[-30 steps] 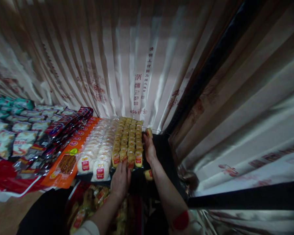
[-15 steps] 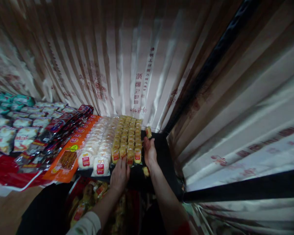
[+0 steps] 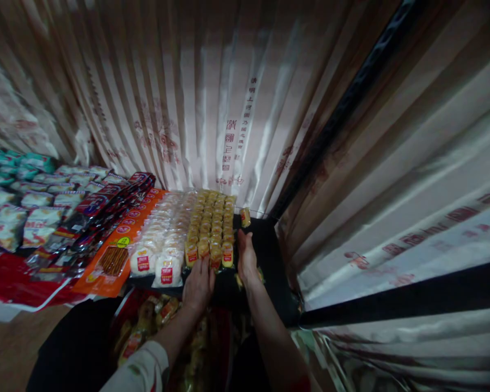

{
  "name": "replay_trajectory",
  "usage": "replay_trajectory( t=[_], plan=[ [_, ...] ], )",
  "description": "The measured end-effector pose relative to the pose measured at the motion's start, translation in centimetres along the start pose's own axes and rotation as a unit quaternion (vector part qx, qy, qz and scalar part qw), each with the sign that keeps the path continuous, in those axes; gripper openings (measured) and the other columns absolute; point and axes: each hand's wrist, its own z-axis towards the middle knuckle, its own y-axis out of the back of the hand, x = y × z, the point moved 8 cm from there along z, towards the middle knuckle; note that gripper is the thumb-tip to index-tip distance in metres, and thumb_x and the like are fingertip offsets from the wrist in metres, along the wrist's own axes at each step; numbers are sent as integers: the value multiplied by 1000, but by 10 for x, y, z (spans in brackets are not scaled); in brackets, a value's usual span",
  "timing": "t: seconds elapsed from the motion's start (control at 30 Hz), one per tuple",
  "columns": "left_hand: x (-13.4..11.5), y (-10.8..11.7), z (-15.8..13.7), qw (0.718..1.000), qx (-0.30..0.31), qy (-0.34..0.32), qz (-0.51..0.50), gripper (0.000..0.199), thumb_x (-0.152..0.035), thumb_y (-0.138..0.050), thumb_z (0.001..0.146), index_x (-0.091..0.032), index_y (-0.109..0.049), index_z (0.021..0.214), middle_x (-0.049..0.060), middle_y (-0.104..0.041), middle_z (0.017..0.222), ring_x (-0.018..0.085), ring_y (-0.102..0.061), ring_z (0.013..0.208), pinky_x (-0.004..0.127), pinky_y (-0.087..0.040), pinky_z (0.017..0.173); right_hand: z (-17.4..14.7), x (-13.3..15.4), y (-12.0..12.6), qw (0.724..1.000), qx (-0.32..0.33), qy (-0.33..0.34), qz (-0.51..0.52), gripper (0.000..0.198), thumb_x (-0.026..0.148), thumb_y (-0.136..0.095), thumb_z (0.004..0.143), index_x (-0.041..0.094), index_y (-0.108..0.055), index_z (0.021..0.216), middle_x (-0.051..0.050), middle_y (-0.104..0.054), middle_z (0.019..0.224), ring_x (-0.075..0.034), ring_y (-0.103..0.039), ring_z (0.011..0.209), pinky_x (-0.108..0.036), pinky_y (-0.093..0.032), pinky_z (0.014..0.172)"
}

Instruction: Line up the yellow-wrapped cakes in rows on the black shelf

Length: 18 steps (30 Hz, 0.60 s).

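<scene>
Rows of small yellow wrapped cakes [image 3: 210,226] with red labels stand packed together on a black surface [image 3: 228,291]. My left hand [image 3: 199,282] rests its outstretched fingers against the front of the middle rows, gripping nothing visible. Along the right side of the block, my right hand [image 3: 247,258] is held flat on edge, fingers extended and holding nothing. Just beyond its fingertips lies a single wrapped cake [image 3: 245,217]. Another loose yellow packet [image 3: 239,281] is partly hidden by my right wrist. Below my left forearm, a red-edged container [image 3: 116,321] holds more yellow packets [image 3: 133,344].
White wrapped cakes [image 3: 166,270] stand in rows to the left. Beside them are an orange snack bag [image 3: 103,270], dark red packets [image 3: 93,212], white bags [image 3: 42,226] and green packets [image 3: 35,161]. Pleated curtains [image 3: 212,98] hang behind and to the right, with a dark pole [image 3: 330,122].
My right hand has shifted slightly, and part of a loose packet now shows on the right side of its wrist. My left hand stays at the front of the rows. The view has tilted a little.
</scene>
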Motion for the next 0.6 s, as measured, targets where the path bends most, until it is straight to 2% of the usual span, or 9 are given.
replay_trajectory(
  t=[0.07, 0.13, 0.23, 0.3, 0.37, 0.47, 0.6],
  plan=[
    [0, 1, 0, 1000, -2, -2, -2, 32, -18, -39, 91, -12, -44, 122, 13, -62, 103, 22, -61, 98, 33, -53, 82, -3, -5, 15, 1000, -27, -11, -11, 57, 63, -50, 77, 19, -64, 110, -8, -58, 130, -22, -48, 126, -39, -31, 110],
    [0, 0, 0, 1000, 3, 2, -6, 32, -18, -39, 91, -12, -44, 121, 13, -61, 103, 22, -61, 98, 33, -53, 83, -8, -6, 22, 998, -17, -2, -54, 48, 55, -63, 70, 19, -67, 102, -8, -66, 118, -25, -57, 114, -41, -38, 105],
    [0, -1, 0, 1000, 7, 3, -11, 33, -17, -38, 91, -14, -42, 124, 12, -61, 105, 21, -60, 100, 35, -53, 86, -21, 5, 20, 980, 22, 66, -189, 39, 47, -68, 68, 22, -68, 98, -7, -70, 102, -26, -62, 99, -43, -43, 97],
    [0, -1, -1, 1000, 8, 3, -14, 34, -17, -38, 91, -15, -40, 125, 11, -60, 108, 21, -59, 102, 35, -52, 86, -33, 18, 15, 934, 31, 143, -326, 36, 44, -65, 72, 22, -68, 101, -8, -69, 103, -27, -59, 101, -44, -42, 97],
    [2, -2, -1, 1000, 11, 10, -16, 35, -17, -38, 91, -15, -39, 126, 12, -59, 108, 21, -59, 103, 35, -52, 86, -46, 26, 6, 864, 31, 208, -457, 37, 39, -61, 77, 19, -65, 108, -11, -66, 107, -28, -55, 105, -44, -40, 97],
    [4, -4, -1, 999, 23, 19, -21, 35, -18, -40, 91, -16, -39, 125, 11, -59, 106, 21, -58, 102, 34, -53, 84, -60, 25, -3, 774, 30, 251, -580, 42, 34, -55, 82, 12, -59, 118, -15, -63, 108, -29, -52, 105, -41, -40, 93],
    [4, -4, -1, 999, 29, 22, -22, 33, -19, -41, 91, -16, -40, 124, 10, -58, 103, 21, -59, 98, 34, -53, 82, -67, 24, -7, 712, 7, 267, -650, 44, 33, -51, 85, 13, -54, 124, -14, -63, 104, -28, -52, 100, -38, -39, 90]
  ],
)
